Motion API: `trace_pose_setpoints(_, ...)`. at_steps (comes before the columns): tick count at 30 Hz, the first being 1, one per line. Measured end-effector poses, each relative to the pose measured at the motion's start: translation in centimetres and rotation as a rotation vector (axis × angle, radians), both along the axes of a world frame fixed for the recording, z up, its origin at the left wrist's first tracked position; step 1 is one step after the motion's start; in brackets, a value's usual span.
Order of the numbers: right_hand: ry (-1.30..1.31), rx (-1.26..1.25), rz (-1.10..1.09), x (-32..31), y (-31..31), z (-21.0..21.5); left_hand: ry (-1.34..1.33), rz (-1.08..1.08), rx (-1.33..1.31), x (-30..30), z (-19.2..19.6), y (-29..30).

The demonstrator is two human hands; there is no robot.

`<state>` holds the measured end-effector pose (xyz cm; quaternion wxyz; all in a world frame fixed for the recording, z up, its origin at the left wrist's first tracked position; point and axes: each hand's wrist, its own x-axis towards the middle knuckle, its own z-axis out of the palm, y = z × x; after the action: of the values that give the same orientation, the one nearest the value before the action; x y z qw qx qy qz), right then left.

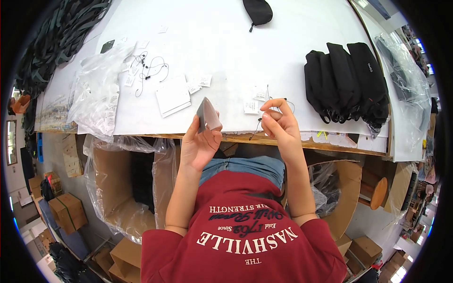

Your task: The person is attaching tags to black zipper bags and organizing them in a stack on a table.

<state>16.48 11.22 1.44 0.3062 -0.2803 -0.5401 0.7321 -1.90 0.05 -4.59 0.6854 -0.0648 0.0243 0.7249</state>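
Over the table's front edge, my left hand point(204, 145) is closed on a folded card point(205, 114), grey outside and white inside, its fold tilted upward. To its right, my right hand point(281, 123) has thumb and index finger pinched together. A thin black tag string point(259, 122) with a small clasp runs down from that pinch; the part between the fingertips is hidden. Small white printed labels point(251, 107) lie just left of the right hand. Left of the card are a flat white stack of cards point(172, 100) and more white labels point(205, 80).
Several black pouches point(347, 80) lie in a row at right; another pouch point(258, 12) is at the far side. Clear plastic point(96, 89) and tangled black strings point(147, 75) are at left, with dark straps point(56, 37) beyond. A plastic-lined carton point(118, 184) stands below the edge.
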Motion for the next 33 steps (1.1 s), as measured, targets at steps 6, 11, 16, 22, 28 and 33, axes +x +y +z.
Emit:
trace_pose_setpoints(6, 0.027, -0.058, -0.029, 0.0, -0.1, -0.1, -0.071, 0.035, -0.143, 0.8, 0.5, 0.0)
trace_pose_setpoints(11, 0.051, 0.002, -0.079, -0.1, -0.6, -0.3, 0.779, 0.136, -0.252, 2.1, 2.7, 0.2)
trace_pose_setpoints(16, 0.063, -0.012, 0.001, -0.1, -0.9, 0.1, 1.211, 0.193, -0.346, 3.2, 4.1, 0.1)
trace_pose_setpoints(22, -0.032, 0.270, -0.105, -0.6, -1.8, -0.4, 1.464, 0.251, -0.303, 4.1, 4.1, -0.1)
trace_pose_setpoints(28, -0.213, 0.622, -0.164, -0.8, -2.2, -0.4, 1.740, 0.250, -0.296, 4.8, 5.0, -0.1)
trace_pose_setpoints(33, -0.198, 0.664, -0.208, -1.2, -2.3, -0.7, 1.895, 0.337, -0.246, 4.8, 5.0, 0.1)
